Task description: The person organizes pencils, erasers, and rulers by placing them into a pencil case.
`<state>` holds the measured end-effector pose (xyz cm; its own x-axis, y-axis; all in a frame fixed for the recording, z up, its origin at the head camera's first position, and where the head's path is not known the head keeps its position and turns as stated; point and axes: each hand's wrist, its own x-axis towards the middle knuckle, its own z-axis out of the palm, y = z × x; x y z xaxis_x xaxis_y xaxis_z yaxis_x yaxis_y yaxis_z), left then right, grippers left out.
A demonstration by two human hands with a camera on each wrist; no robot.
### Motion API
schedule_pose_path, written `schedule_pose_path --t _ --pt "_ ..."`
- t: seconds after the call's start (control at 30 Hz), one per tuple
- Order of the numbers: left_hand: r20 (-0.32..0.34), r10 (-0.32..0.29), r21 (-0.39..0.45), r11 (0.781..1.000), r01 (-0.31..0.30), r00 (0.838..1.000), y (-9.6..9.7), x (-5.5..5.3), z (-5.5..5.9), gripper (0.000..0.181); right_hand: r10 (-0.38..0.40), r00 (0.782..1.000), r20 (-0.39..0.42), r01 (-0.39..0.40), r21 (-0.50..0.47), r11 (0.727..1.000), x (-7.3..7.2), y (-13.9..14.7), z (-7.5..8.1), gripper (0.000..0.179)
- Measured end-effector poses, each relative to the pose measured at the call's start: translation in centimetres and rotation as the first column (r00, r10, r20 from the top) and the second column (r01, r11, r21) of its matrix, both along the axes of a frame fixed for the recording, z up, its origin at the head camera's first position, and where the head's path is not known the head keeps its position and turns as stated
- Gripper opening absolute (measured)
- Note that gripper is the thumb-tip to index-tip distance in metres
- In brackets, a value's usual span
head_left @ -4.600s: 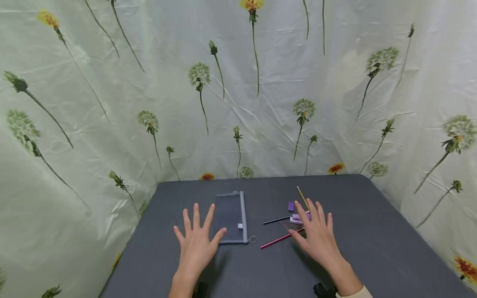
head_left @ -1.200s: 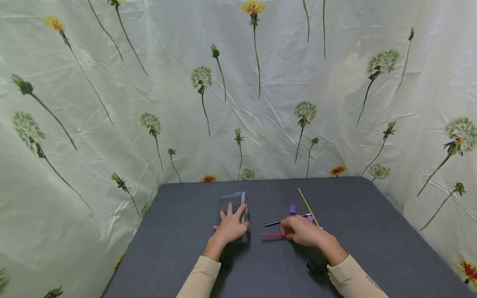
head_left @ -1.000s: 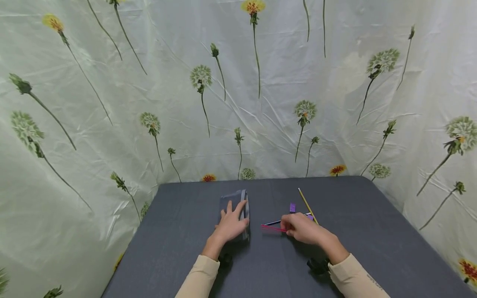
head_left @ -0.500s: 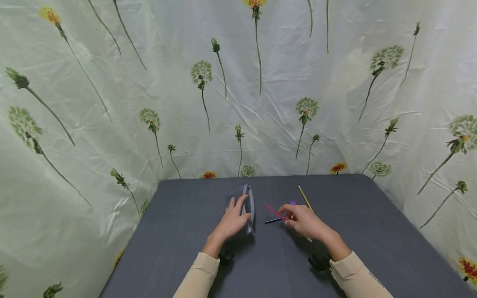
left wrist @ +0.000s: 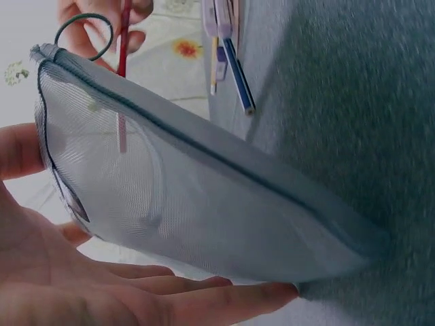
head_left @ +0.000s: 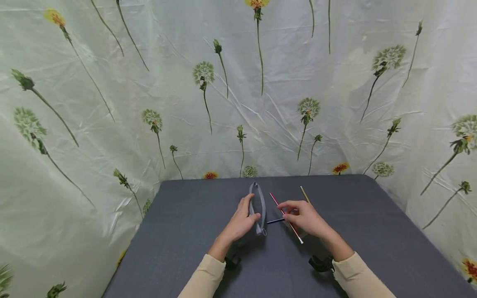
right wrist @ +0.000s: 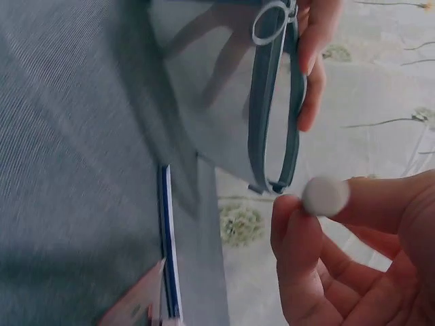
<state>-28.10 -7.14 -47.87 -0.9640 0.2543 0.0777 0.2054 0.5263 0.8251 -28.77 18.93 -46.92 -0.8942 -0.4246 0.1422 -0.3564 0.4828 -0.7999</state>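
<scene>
I see the right hand (head_left: 303, 217) pinching the red pencil (head_left: 293, 230) just right of the pouch (left wrist: 217, 210), apart from it, while the left hand (head_left: 238, 219) grips the pouch. Loosened fingertips could drop the pencil; a slack left hold could let the soft pouch sag. Its mouth gapes; I can't tell its contents. The blue pencil (head_left: 275, 221) lies between, the yellow pencil (head_left: 304, 193) far right.

"Where's the room?"
"Between red pencil (head_left: 295, 232) and gaping pouch (left wrist: 204, 197), with the dark pencil (head_left: 275, 221) lying low across the gap!"
"And the pouch's left side?"
"Left hand (head_left: 240, 221) there, blocking!"
</scene>
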Motion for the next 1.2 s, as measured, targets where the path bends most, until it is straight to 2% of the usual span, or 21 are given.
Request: schedule_pose_path --t 0.17,0.3,0.5,0.73,0.97,1.1,1.2 --pt "-0.016 0.005 0.022 1.0 -0.005 1.0 0.4 -0.1 -0.3 0.074 0.004 0.994 0.108 0.007 -0.103 0.995 -0.1 -0.7 1.1 0.027" --pt "-0.017 0.024 0.042 0.999 -0.024 1.0 0.7 -0.1 -0.3 0.072 0.021 0.977 0.214 0.021 -0.19 0.982 -0.7 -1.4 2.4 0.034" --pt "-0.023 0.045 0.067 0.997 -0.044 0.999 0.8 0.1 0.0 0.067 0.058 0.952 0.301 0.015 -0.236 0.972 -2.0 -2.9 3.5 0.04" --pt "-0.039 0.052 0.061 0.997 -0.05 0.998 1.0 0.1 0.0 0.062 0.113 0.931 0.347 -0.011 -0.284 0.959 -3.0 -4.1 3.8 0.042" --pt "-0.006 0.087 0.071 0.994 -0.086 0.996 1.3 0.2 0.2 0.06 0.103 0.926 0.363 0.006 -0.287 0.958 -3.8 -5.2 3.8 0.042" --pt "-0.001 0.113 0.097 0.989 -0.112 0.994 1.4 0.1 0.2 0.058 0.066 0.933 0.355 0.03 -0.259 0.965 -4.4 -5.9 3.7 0.042" --pt "-0.011 0.138 0.115 0.984 -0.136 0.99 1.4 0.1 0.2 0.056 0.042 0.948 0.314 0.03 -0.219 0.975 -4.5 -6.4 3.6 0.041"
